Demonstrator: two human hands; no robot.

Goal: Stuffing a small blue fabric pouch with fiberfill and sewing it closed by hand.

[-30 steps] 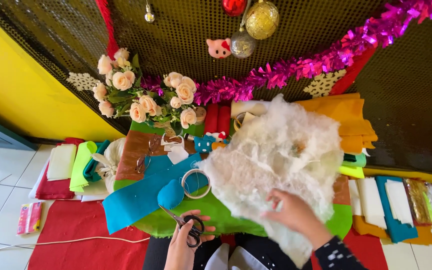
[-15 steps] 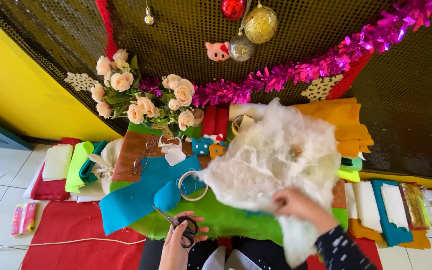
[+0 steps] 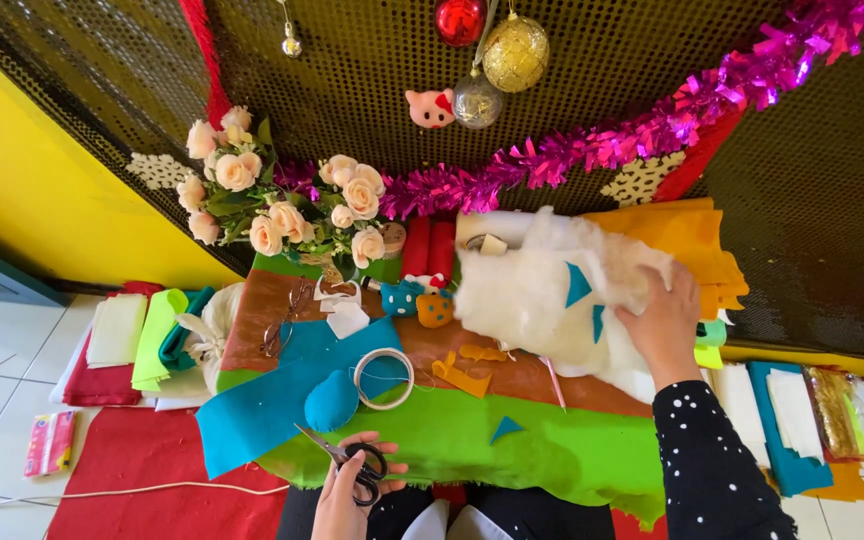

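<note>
Left-hand [image 3: 344,500] grip: scissors [image 3: 344,458], tips up-left.

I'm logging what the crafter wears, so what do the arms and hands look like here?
Both hands are bare, with no gloves. The right hand comes out of a long black sleeve dotted with small white spots. The left hand shows no sleeve in view.

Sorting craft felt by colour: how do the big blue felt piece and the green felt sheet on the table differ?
The blue felt piece is a narrower strip lying slanted on top; the green felt sheet is wider, spread underneath, and drapes over the near edge. The blue one carries a stuffed blue shape and part of a tape ring; the green one carries one small blue triangle. Both are plain felt, lying flat.
</note>
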